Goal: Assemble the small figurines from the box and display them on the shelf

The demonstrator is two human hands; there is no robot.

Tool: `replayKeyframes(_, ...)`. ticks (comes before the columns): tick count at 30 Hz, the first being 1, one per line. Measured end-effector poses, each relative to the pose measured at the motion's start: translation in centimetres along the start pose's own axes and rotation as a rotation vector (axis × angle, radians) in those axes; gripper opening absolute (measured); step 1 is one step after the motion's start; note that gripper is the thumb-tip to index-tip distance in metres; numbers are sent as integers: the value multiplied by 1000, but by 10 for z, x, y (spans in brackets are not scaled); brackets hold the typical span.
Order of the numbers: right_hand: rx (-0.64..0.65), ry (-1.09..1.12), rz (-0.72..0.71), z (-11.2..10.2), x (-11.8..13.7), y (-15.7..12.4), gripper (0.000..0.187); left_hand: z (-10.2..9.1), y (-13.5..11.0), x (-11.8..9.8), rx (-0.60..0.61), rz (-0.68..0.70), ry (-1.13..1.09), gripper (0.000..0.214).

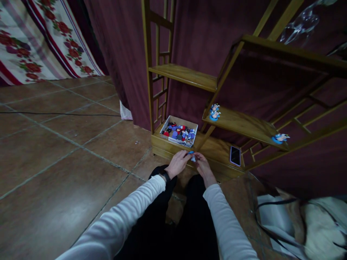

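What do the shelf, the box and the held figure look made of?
Shelf: wood, yellowish varnish with soft sheen, grain faintly visible. Box: probably white cardboard, matte, thin walls. Figure: blue and white, too small to tell.

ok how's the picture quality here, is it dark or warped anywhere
Head view: dim throughout; the wooden shelf splays from wide-angle distortion; the small blue piece between left hand and right hand is too soft to identify.
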State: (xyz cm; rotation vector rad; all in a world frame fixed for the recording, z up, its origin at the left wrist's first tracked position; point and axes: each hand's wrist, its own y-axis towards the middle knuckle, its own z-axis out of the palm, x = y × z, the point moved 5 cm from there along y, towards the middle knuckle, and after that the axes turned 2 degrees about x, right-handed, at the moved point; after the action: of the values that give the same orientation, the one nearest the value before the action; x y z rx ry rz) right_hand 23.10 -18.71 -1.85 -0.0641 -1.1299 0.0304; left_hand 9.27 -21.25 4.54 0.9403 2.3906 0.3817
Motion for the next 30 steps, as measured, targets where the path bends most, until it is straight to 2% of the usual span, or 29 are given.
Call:
replayKeyframes(10,3,-67,-29,-2,2,-4,19,-1,-3,-5,25,34,-28,40)
replayKeyframes(14,14,-56,-27,1,4,-6,19,0,-3,-1,3,8,-127,40)
replayKeyframes(20,56,11,42,6,6,-10,23,14,4,32,-125,-223,-625,26)
replayKeyframes(23,59,27,82,8,6,-12,24,28,7,47,-126,-356,-902,18)
replayKeyframes(26,47,34,72,9,6,-12,29,36,7,51,-86,-448,-1094,21)
replayKeyframes(30,78,29,53,11,7,-12,34,35,4,47,-59,-519,-1271,27)
